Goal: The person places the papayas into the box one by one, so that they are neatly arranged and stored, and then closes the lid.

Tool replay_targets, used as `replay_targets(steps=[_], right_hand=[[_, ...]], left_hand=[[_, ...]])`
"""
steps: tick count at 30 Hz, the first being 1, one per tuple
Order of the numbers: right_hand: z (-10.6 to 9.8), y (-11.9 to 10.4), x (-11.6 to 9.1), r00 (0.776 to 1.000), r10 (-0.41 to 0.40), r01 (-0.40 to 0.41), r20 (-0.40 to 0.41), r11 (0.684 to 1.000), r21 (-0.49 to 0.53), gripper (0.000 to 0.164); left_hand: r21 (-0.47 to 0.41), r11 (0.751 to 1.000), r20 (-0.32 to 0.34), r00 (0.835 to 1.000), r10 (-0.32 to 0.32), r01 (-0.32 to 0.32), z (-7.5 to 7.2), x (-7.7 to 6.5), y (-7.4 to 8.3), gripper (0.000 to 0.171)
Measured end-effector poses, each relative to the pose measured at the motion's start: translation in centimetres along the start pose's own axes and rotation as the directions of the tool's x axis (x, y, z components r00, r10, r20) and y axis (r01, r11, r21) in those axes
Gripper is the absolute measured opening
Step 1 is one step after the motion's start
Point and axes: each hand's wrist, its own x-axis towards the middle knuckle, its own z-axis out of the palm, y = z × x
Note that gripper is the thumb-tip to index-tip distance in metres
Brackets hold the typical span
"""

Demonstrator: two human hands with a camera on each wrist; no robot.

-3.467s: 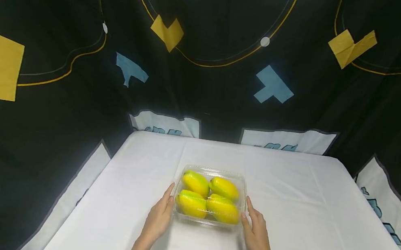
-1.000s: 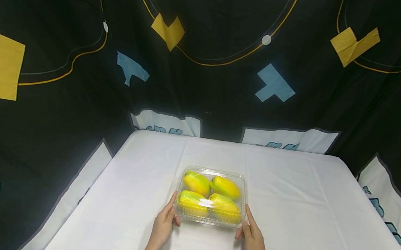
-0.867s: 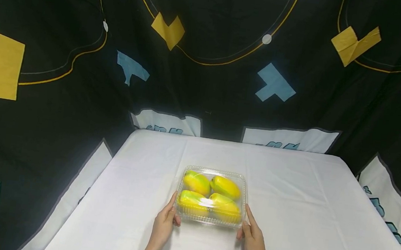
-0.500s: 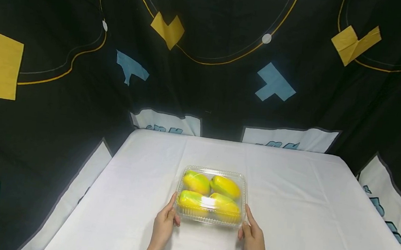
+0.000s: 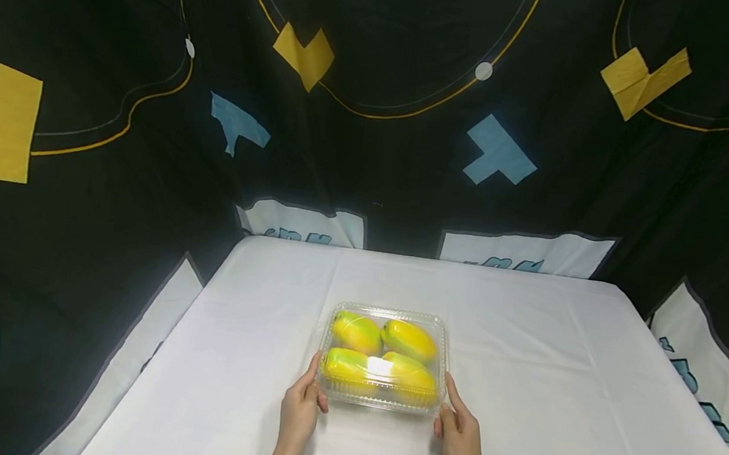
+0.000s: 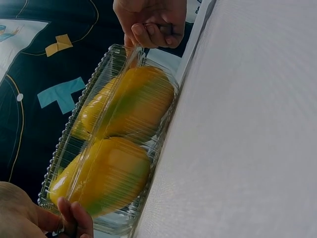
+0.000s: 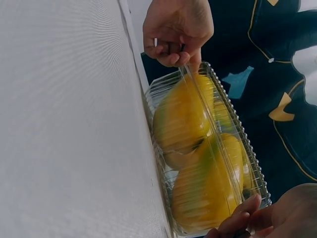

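A clear plastic clamshell box sits on the white table, with several yellow-green mangoes inside in two rows. Its transparent lid lies over the fruit, with a bright reflection across the nearer row. My left hand pinches the rim at the box's left side, lower fingers curled in near the front corner. On the opposite side my right hand pinches the rim the same way. The left wrist view shows the lid's rim running between both hands; in the right wrist view the mangoes show through the ribbed front wall.
A white cloth covers the table. Behind and beside it hangs a black curtain with yellow and blue patches and white lettered panels along its lower edge.
Since the oldest frame, both hands have gone from straight fingers along the box's sides to pinching its rim, slightly nearer me. The lid's reflection now crosses the front mangoes. Over the last second, little moved.
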Motion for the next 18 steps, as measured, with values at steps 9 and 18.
replay_targets(steps=[9,18], right_hand=[[0.2,0.2,0.2,1.000,0.016,-0.016,-0.016,1.000,-0.006,0.050],[-0.5,0.6,0.5,0.988,0.126,-0.131,-0.087,0.990,-0.056,0.042]], left_hand=[[0.003,0.994,-0.026,0.994,0.108,-0.108,0.2,-0.2,-0.3,0.049],[-0.086,0.996,0.161,0.987,-0.015,0.029,-0.9,0.3,-0.9,0.045]])
